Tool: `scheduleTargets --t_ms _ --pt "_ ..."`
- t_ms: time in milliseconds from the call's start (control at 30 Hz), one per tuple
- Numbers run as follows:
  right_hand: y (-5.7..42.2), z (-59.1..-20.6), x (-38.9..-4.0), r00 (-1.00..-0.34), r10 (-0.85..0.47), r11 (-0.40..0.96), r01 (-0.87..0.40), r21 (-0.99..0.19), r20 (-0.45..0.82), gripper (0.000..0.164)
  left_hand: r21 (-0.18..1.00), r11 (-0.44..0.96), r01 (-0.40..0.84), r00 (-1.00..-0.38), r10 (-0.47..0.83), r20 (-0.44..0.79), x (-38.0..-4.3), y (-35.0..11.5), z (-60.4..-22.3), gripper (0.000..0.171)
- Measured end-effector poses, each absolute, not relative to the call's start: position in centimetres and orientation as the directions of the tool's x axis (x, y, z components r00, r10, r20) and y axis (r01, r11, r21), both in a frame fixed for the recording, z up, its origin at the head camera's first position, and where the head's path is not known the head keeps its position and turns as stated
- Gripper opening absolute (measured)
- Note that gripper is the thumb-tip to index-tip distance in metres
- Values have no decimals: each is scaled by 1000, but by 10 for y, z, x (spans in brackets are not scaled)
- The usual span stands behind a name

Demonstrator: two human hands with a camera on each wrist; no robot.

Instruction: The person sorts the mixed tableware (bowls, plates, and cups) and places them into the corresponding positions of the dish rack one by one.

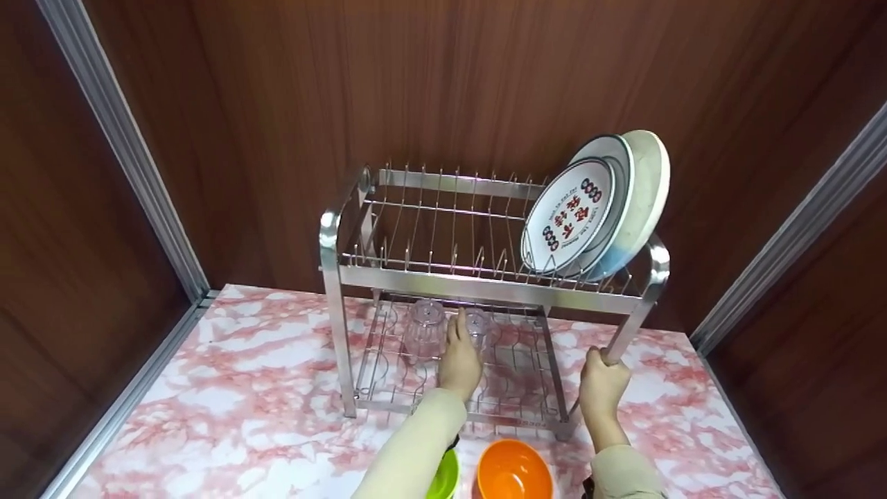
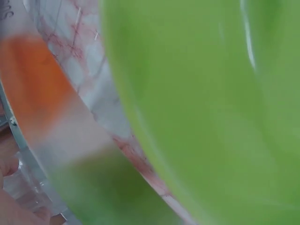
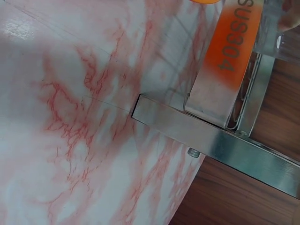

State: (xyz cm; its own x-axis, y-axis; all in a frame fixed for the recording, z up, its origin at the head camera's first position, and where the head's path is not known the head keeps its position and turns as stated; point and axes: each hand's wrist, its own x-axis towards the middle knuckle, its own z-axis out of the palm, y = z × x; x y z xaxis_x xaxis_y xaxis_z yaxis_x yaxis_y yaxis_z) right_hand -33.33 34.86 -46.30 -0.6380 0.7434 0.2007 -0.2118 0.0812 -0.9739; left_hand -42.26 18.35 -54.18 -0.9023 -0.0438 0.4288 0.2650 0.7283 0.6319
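My left hand (image 1: 461, 364) reaches under the upper tier of a metal dish rack (image 1: 443, 281). Its fingers lie along the left side of a clear, upside-down drinking glass (image 1: 479, 327) on the lower tier; the thumb is mostly hidden in the head view. In the left wrist view, fingertips (image 2: 10, 165) show on both sides of clear glass. Just left of that hand stands a second upside-down glass (image 1: 424, 326). On the right, my right hand (image 1: 603, 384) grips the rack's front right leg (image 1: 627, 329).
Several plates (image 1: 569, 215) lean upright at the upper tier's right end. An orange bowl (image 1: 515, 471) and a green bowl (image 1: 447, 478) sit before the rack, the green one partly under my left forearm. Brown panels (image 1: 443, 83) stand behind and beside the marbled tabletop (image 1: 242, 395).
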Motion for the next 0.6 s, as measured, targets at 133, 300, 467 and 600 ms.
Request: scheduleTargets --t_ms 133,300,467,600 --pt "348 -462 -333 -635 746 91 -202 -975 201 40 586 735 342 -867 7 498 -413 178 -539 83" --pt "348 -460 -333 -645 740 84 -197 -977 193 40 641 685 346 -890 24 455 -400 166 -537 86" --pt "346 -458 -331 -663 727 84 -172 -982 178 40 647 665 374 -897 80 436 -386 147 -535 81" --pt "346 -456 -327 -681 713 72 -166 -984 167 39 514 688 512 -821 216 528 -372 123 -524 69"
